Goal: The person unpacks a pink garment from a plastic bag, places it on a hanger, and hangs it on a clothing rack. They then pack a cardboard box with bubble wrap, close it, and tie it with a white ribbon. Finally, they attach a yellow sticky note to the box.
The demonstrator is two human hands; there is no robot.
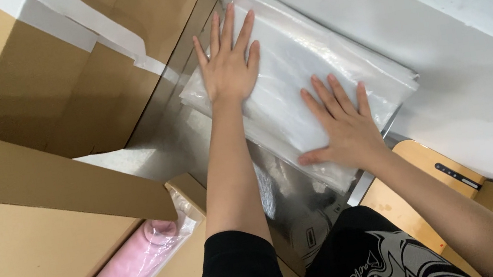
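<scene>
Cardboard boxes (28, 259) crowd the near left, one holding a pink bagged roll (124, 275). Beyond, a metal desk (156, 153) meets a white wall (477, 56). Clear plastic bags (294, 65) lie stacked there; left hand (229, 69) and right hand (343, 126), fingers spread, press flat on top.

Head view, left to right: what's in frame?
Cardboard boxes → pink roll in clear wrap → left hand flat on the stack of clear plastic bags → right hand → white surface.
</scene>
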